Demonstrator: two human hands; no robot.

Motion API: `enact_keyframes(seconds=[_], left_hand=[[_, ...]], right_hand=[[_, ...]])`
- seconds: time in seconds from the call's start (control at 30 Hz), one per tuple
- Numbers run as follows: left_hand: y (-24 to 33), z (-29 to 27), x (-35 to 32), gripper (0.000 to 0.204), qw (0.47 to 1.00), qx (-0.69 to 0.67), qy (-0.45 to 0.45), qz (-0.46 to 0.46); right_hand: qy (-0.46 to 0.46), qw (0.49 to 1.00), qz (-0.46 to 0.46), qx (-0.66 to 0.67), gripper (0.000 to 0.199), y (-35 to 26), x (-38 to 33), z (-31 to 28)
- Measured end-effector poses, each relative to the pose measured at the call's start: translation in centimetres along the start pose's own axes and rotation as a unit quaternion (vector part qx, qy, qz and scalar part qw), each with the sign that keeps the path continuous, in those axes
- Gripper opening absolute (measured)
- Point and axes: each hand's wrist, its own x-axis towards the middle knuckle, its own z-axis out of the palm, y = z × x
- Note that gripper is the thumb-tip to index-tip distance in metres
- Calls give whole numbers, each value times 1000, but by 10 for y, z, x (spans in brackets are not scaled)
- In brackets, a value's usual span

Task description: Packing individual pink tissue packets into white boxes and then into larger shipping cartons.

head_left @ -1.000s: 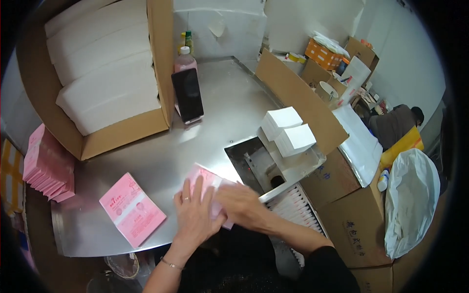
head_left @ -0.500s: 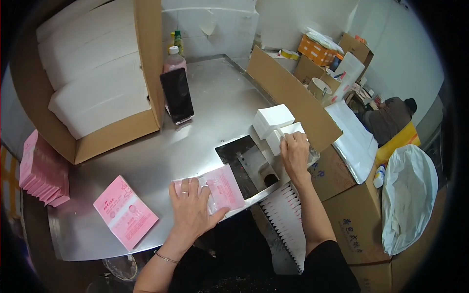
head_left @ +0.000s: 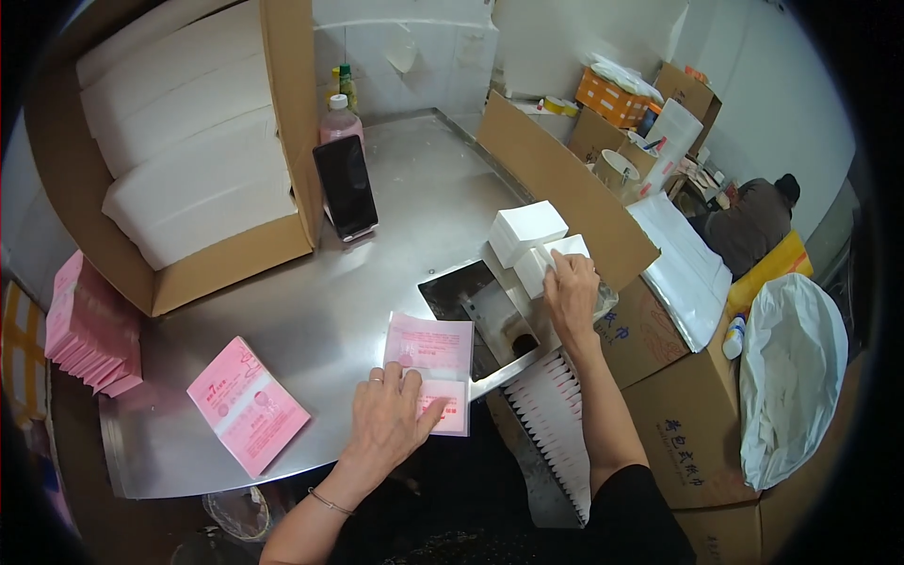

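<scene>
My left hand (head_left: pixel 386 414) lies over a pink printed plastic packet (head_left: pixel 431 348), fingers spread on its face and thumb apart. The packet lies along the front edge of the metal table, beside a rectangular opening (head_left: pixel 447 292). At the right side of that opening, my right hand (head_left: pixel 572 299) has its fingers closed on a small white block (head_left: pixel 568 248), which looks like folded tissue. Another white block (head_left: pixel 527 231) touches it on the far left. A pile of pink packets (head_left: pixel 247 410) rests on the table to the left of my left hand.
A carton of white bundles (head_left: pixel 226 264) stands at the far left, near more pink packets (head_left: pixel 89 325). A phone (head_left: pixel 346 188) leans by a bottle (head_left: pixel 339 122). Right of the table are cartons (head_left: pixel 659 443) and a white bag (head_left: pixel 796 377). Another person (head_left: pixel 753 221) sits bent over behind.
My left hand has moved slightly right and nearer me, and the packet under it has turned so its length points away from me. My right hand stays at the white block.
</scene>
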Motion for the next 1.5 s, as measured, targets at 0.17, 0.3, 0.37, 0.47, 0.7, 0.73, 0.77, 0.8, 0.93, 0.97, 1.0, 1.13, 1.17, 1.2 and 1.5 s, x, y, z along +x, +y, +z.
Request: enact_keyframes(seconds=[0.17, 0.3, 0.37, 0.47, 0.7, 0.73, 0.77, 0.8, 0.93, 0.97, 1.0, 1.13, 1.17, 1.2, 1.5], left_hand=[[-7, 7, -8, 40, 998, -54, 11, -1], [-26, -7, -11, 66, 996, -31, -30, -78], [-18, -12, -9, 81, 999, -25, -9, -34], [1, -11, -5, 80, 998, -41, -15, -44], [-10, -48, -40, 58, 996, -12, -84, -23], [-10, -48, -42, 46, 996, -58, -70, -5], [-11, -49, -43, 34, 993, -106, -55, 21], [-14, -55, -44, 21, 993, -107, -36, -17], [-61, -102, -91, 31, 971, 53, 158, -169], [-63, -113, -92, 30, 963, 102, 138, -207], [-64, -118, -90, 29, 952, 149, 119, -239], [-90, -96, -95, 26, 958, 155, 38, -238], [-82, -102, -87, 23, 963, 142, 52, -224], [-74, -111, -80, 21, 967, 131, 66, -207], [-8, -1, -14, 25, 991, -129, 25, 19]], right_hand=[[29, 989, -125, 78, 47, -40, -15, -1], [-118, 872, -405, 247, 43, -140, -96, -45], [-140, 901, -347, 220, 42, -148, -100, -28], [-225, 937, -254, 85, 29, -153, -66, 26], [-319, 945, 15, 72, 12, -86, -38, 44], [-342, 938, -31, 43, 13, -81, -39, 41], [-360, 930, -74, 11, 14, -73, -41, 34], [-356, 930, -87, 0, 13, -72, -42, 28], [-66, 992, -81, 73, 11, -74, -8, -20], [-3, 997, -82, 12, 13, -67, 6, -28], [7, 997, -59, -42, 15, -51, 11, -25], [8, 995, -36, -90, 19, -5, 9, 16], [-35, 994, -15, -100, 20, -2, 1, 14], [-42, 994, -11, -102, 20, -4, -4, 10], [7, 1000, 5, 26, 25, -1, 0, 9]])
